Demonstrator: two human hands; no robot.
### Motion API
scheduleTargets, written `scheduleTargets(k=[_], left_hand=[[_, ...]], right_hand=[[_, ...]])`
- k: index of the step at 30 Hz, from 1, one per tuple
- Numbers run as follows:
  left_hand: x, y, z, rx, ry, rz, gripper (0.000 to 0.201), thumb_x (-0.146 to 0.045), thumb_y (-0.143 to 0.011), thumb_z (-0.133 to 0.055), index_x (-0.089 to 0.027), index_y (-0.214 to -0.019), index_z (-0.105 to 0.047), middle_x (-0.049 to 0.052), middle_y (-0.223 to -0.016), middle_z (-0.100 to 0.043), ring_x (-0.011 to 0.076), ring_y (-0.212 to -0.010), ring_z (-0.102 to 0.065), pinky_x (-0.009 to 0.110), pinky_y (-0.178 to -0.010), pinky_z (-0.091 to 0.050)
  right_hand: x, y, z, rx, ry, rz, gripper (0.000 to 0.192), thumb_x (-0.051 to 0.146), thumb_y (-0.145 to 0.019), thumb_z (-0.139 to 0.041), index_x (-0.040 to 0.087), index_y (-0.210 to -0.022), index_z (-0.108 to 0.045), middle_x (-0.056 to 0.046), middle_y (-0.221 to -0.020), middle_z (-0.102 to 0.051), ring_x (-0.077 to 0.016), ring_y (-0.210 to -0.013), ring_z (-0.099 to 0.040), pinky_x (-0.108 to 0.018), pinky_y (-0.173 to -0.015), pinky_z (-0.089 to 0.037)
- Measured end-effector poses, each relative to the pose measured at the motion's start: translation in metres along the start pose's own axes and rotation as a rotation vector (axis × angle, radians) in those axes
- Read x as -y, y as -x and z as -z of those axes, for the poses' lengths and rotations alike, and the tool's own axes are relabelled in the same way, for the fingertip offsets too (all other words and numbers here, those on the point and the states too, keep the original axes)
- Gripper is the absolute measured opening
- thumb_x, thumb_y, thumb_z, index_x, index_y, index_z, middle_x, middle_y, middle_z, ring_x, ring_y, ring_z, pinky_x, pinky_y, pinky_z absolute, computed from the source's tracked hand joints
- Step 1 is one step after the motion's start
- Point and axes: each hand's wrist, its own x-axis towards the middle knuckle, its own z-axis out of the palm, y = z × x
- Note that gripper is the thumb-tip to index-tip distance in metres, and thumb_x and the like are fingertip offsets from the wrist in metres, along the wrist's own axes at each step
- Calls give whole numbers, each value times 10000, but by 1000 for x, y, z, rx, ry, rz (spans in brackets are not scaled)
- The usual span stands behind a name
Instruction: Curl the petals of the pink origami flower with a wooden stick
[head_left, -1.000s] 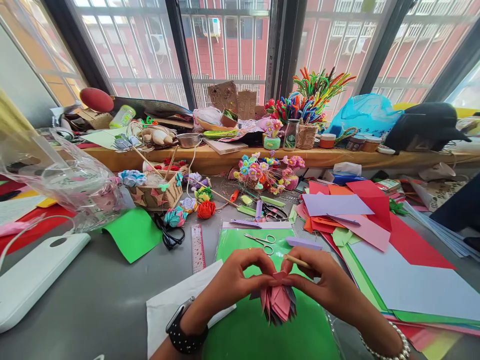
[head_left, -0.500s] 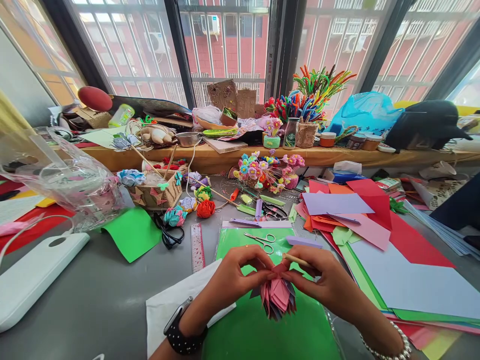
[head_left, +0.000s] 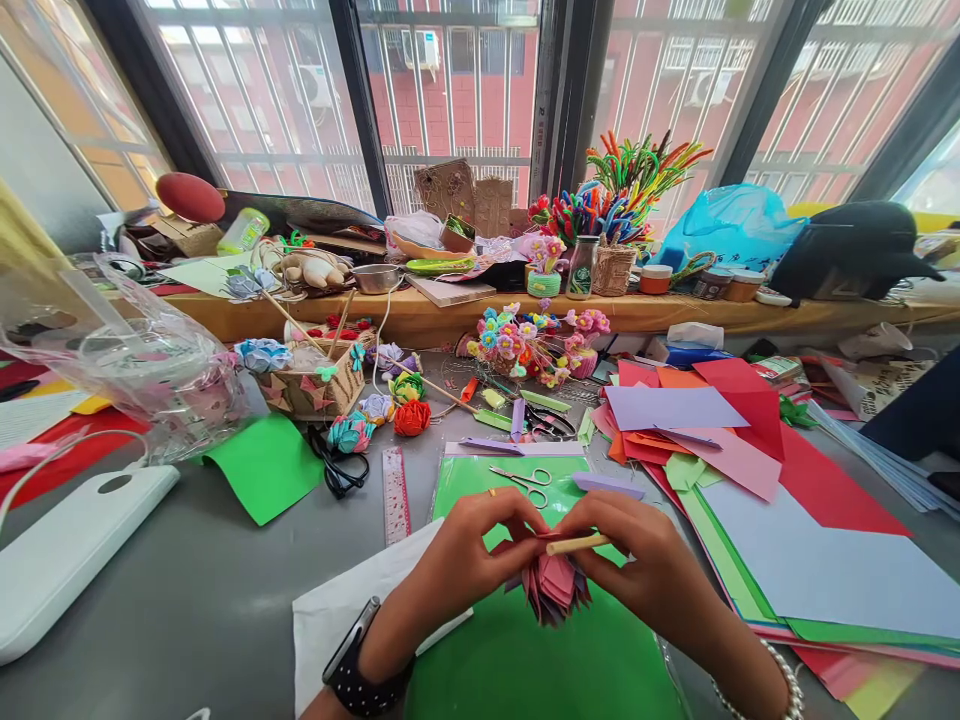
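Observation:
Between my two hands hangs a paper flower (head_left: 553, 585) with layered pink and purple petals. My left hand (head_left: 491, 545) pinches its top with thumb and fingertips. My right hand (head_left: 626, 545) grips the flower's other side, and a thin wooden stick (head_left: 577, 544) lies across its fingers, one end pointing toward the flower. The exact contact points are hidden by the fingers. Below the flower lies a green folder (head_left: 540, 670). Small scissors (head_left: 525, 482) rest on it just beyond my hands, beside a folded purple paper strip (head_left: 607, 485).
A white tissue (head_left: 330, 630) and a ruler (head_left: 396, 495) lie to the left, with a white power bank (head_left: 82, 560) farther out. Coloured paper sheets (head_left: 840, 570) are stacked at right. Behind stand a cardboard basket (head_left: 315, 385) and small crocheted-looking flowers (head_left: 517, 335).
The stick in my right hand has swung lower and now lies more level across the top of the flower. Both hands have shifted slightly, and the flower has turned a little.

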Motion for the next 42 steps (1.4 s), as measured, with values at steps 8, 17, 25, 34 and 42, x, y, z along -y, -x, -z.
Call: scheduleTargets(k=[8,17,25,34,42], left_hand=[[9,3,-4,-47,-125,-61,67,-173,-773,-570,-171,-778,-637,6,-712,-656,115,-657,-580,196,-613,-433],[16,3,-8,-36,-230,-131,107,-133,-779,-532,-154,-779,-637,18,-682,-630,107,-600,-556,185,-549,-421],[14,1,-8,-87,-116,-122,101,-177,-780,-547,-167,-773,-647,35,-722,-681,132,-659,-613,207,-597,-470],[11,-2,-6,-106,-62,-86,116,-149,-782,-556,-178,-809,-665,29,-768,-696,140,-706,-631,227,-661,-485],[14,3,-7,-199,-162,-344,138,-107,-789,-539,-159,-855,-648,60,-798,-698,143,-747,-652,227,-674,-523]], right_hand=[[-4,1,-4,-37,73,40,86,154,-791,-517,197,-794,-591,-24,-700,-643,-146,-630,-595,-232,-547,-455],[-6,1,2,129,19,-99,119,133,-790,-528,205,-858,-593,-18,-777,-660,-144,-682,-614,-232,-586,-474],[-5,0,2,11,92,4,131,102,-764,-521,206,-799,-592,-2,-677,-650,-135,-594,-605,-215,-523,-460],[-7,1,-3,-125,127,156,136,106,-809,-491,191,-842,-592,-38,-720,-656,-149,-665,-619,-242,-587,-498],[-7,2,-3,-132,117,238,92,141,-831,-524,190,-887,-578,-37,-797,-667,-133,-701,-609,-237,-608,-492]])
